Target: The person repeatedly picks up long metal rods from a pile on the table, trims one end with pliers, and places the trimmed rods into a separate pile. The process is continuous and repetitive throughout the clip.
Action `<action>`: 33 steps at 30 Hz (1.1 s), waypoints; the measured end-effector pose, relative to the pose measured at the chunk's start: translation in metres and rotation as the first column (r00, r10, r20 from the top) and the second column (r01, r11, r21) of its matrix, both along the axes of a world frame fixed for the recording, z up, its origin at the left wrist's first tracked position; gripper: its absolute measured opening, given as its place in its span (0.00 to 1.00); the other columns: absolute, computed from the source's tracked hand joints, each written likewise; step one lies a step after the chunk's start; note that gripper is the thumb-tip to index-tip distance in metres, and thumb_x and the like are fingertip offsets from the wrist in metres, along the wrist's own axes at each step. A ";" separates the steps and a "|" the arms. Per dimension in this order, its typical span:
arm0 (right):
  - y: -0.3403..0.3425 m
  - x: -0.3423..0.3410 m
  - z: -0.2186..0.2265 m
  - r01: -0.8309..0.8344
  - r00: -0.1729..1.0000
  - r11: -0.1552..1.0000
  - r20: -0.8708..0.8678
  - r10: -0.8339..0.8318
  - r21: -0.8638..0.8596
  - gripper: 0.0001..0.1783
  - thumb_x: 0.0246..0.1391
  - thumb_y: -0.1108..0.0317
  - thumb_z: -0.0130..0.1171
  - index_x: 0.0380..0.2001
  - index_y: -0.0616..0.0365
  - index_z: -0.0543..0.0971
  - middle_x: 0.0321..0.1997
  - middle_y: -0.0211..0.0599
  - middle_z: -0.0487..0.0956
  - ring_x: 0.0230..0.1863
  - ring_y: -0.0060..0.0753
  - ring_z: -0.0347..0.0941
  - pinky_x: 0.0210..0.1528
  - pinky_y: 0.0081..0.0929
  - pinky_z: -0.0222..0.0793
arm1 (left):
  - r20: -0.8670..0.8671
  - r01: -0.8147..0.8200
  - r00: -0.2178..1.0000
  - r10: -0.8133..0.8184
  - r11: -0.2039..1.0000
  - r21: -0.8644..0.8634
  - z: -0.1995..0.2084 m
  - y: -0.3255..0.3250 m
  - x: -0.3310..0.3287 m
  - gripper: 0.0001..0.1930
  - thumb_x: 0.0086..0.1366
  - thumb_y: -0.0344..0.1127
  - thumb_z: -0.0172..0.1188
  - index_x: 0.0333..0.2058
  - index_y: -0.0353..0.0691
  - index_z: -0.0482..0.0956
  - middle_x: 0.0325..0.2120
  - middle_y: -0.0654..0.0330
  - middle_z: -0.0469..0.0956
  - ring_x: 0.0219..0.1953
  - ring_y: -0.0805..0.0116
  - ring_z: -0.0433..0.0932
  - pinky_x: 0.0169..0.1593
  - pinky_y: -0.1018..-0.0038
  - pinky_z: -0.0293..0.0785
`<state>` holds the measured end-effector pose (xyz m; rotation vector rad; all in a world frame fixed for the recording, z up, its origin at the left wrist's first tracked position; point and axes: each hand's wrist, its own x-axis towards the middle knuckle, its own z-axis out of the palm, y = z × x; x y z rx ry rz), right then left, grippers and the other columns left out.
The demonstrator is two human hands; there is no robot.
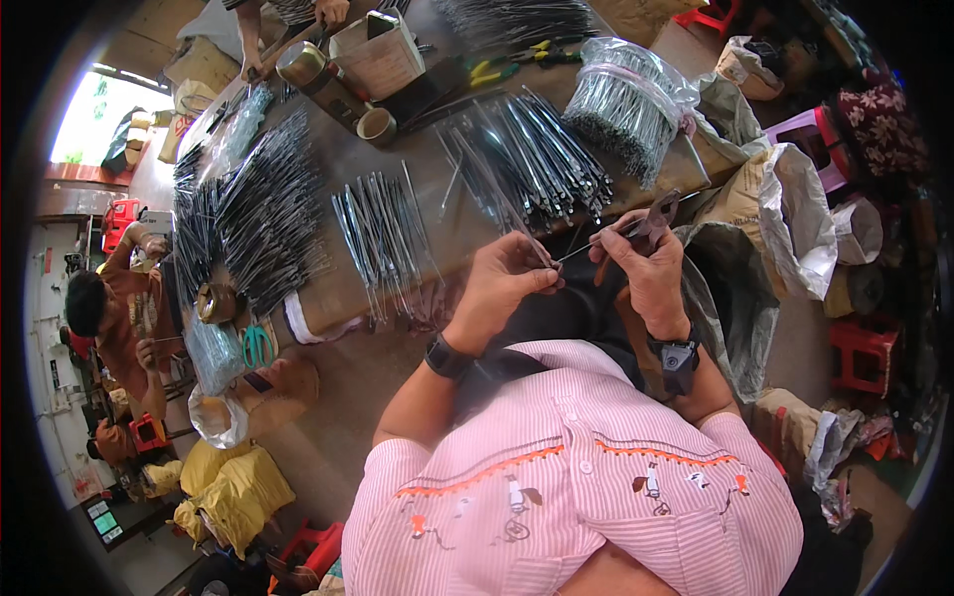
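My left hand [505, 283] is closed, its thumb and fingers pinching the lower end of long, thin metal rods [504, 207], which slant up and away over the table edge. My right hand [651, 280] keeps a pair of pliers [658, 217] in its grip, the jaws pointing up and outward. Between the two hands a short, thin wire [573, 255] spans the gap near my fingertips. Just beyond my hands lies a pile of shiny metal rods [547, 159]. A smaller row of rods [383, 233] sits left of it on the table.
A large dark rod pile [268, 209] covers the table's left side. A plastic-wrapped rod bundle [626, 109] stands at the far right. Beyond are a cardboard box [376, 60], a tape roll [377, 126] and yellow-handled pliers [494, 72]. Open sacks [785, 214] stand right. Other people work left and across.
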<state>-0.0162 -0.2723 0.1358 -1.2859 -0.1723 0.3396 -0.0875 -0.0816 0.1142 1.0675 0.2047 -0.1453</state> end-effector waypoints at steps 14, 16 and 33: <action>0.016 0.001 -0.004 0.089 0.996 0.996 0.025 -0.089 0.015 0.13 0.55 0.74 0.60 0.44 0.66 0.73 0.32 0.41 0.81 0.29 0.27 0.78 0.27 0.21 0.74 | -0.062 0.013 0.998 -0.007 0.996 0.090 0.002 0.013 -0.010 0.10 0.57 0.21 0.62 0.37 0.31 0.72 0.31 0.58 0.79 0.32 0.69 0.81 0.37 0.77 0.79; 0.011 0.009 -0.002 0.110 0.994 0.994 0.015 -0.110 0.002 0.15 0.55 0.74 0.60 0.46 0.67 0.74 0.34 0.42 0.81 0.29 0.26 0.77 0.31 0.20 0.73 | -0.025 0.075 0.997 -0.072 0.989 0.125 0.003 0.012 -0.011 0.11 0.57 0.20 0.60 0.38 0.31 0.71 0.31 0.59 0.77 0.32 0.69 0.81 0.36 0.77 0.79; 0.018 0.000 -0.019 -0.044 0.999 0.996 -0.015 0.043 -0.072 0.12 0.54 0.71 0.64 0.40 0.63 0.74 0.30 0.36 0.80 0.27 0.25 0.76 0.28 0.20 0.72 | -0.296 0.041 0.928 -0.227 0.851 -0.524 0.020 0.004 -0.011 0.09 0.68 0.38 0.55 0.39 0.39 0.72 0.36 0.60 0.74 0.35 0.71 0.76 0.35 0.79 0.72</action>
